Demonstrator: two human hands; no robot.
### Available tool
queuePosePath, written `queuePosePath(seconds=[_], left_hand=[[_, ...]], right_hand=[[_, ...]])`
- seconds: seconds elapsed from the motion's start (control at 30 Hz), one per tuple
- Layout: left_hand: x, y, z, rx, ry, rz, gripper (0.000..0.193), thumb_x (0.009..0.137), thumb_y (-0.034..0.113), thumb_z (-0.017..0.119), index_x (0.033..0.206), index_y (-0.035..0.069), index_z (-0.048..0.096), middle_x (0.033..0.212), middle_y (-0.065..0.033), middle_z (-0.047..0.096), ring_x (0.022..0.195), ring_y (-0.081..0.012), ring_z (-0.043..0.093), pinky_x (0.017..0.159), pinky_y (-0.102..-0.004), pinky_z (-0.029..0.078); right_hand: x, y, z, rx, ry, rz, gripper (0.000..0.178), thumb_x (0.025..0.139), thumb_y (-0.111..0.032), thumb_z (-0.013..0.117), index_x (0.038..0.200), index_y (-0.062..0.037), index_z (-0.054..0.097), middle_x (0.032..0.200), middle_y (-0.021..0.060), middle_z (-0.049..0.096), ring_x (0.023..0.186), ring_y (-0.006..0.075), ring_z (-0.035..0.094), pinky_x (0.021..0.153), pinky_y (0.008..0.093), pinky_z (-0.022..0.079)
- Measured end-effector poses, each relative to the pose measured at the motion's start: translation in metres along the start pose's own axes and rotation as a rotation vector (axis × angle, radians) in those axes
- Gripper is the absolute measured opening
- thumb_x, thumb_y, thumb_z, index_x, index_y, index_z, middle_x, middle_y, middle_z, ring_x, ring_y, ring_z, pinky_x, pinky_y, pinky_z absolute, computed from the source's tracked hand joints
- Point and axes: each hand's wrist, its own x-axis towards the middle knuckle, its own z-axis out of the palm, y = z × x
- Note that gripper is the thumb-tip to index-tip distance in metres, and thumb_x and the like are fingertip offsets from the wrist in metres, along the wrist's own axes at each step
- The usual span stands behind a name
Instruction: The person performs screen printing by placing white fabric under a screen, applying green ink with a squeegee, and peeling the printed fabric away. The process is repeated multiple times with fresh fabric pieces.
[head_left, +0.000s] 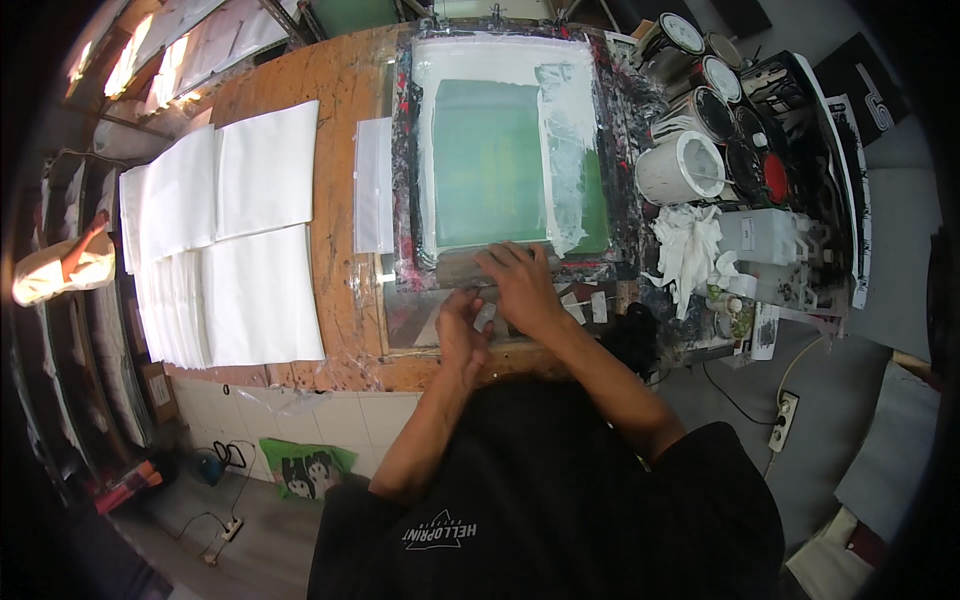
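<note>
A screen-printing frame [403, 180] with a green mesh [490, 165] lies before me, white ink smeared along its far and right parts. Across the mesh's near end lies a brownish bar that looks like a squeegee [455, 268]. My right hand [522, 285] is closed over the squeegee, its fingers bent across the top. Just left of it, my left hand [463, 330] has its fingers curled against the near side of the same bar; its fingertips are partly hidden.
Stacks of white sheets [265, 290] cover the left of the wooden table [340, 75]. To the right stand several ink cans, a white bucket [682, 170], a crumpled white rag [687, 245] and clear plastic jugs [765, 235]. Shelves [120, 330] line the far left.
</note>
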Motion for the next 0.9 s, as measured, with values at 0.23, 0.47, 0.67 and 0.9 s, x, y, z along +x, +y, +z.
queuePosePath(seconds=[0.23, 0.47, 0.67, 0.9], left_hand=[[-0.023, 0.022, -0.001, -0.081, -0.139, 0.013, 0.011, 0.087, 0.024, 0.063, 0.096, 0.020, 0.061, 0.100, 0.0041, 0.062, 0.095, -0.0117, 0.054, 0.091, -0.0439, 0.036], [-0.090, 0.099, 0.062, -0.116, -0.478, 0.272, 0.007, 0.091, 0.018, 0.060, 0.097, 0.013, 0.059, 0.099, -0.0011, 0.063, 0.095, -0.0162, 0.056, 0.099, -0.0433, 0.038], [-0.022, 0.163, 0.109, 0.437, -0.333, 0.992, 0.028, 0.099, 0.016, 0.054, 0.107, -0.005, 0.071, 0.116, -0.0112, 0.068, 0.104, -0.0241, 0.060, 0.105, -0.0390, 0.036], [0.138, 0.122, 0.025, 1.515, 0.633, 1.552, 0.017, 0.089, 0.026, 0.074, 0.102, 0.017, 0.081, 0.119, -0.0066, 0.062, 0.119, -0.0277, 0.048, 0.105, -0.0513, 0.026]], right_hand=[[0.017, -0.028, -0.058, -0.110, 0.067, -0.092, 0.042, 0.072, -0.005, 0.066, 0.114, -0.0048, 0.062, 0.108, 0.0126, 0.064, 0.103, 0.0313, 0.058, 0.091, 0.0454, 0.040], [0.081, -0.048, -0.154, -0.256, 0.468, -0.320, 0.023, 0.078, -0.028, 0.068, 0.086, -0.0077, 0.061, 0.075, 0.0087, 0.060, 0.062, 0.0289, 0.057, 0.059, 0.0411, 0.045], [0.167, -0.049, -0.253, -0.251, 0.299, -0.239, 0.042, 0.097, -0.042, 0.055, 0.070, -0.0096, 0.061, 0.055, -0.0011, 0.045, 0.046, 0.0133, 0.039, 0.042, 0.0347, 0.036], [0.215, -0.083, -0.327, -0.112, 0.097, -0.083, 0.043, 0.100, -0.036, 0.047, 0.066, -0.0125, 0.057, 0.053, -0.0032, 0.043, 0.045, 0.0071, 0.034, 0.040, 0.0277, 0.033]])
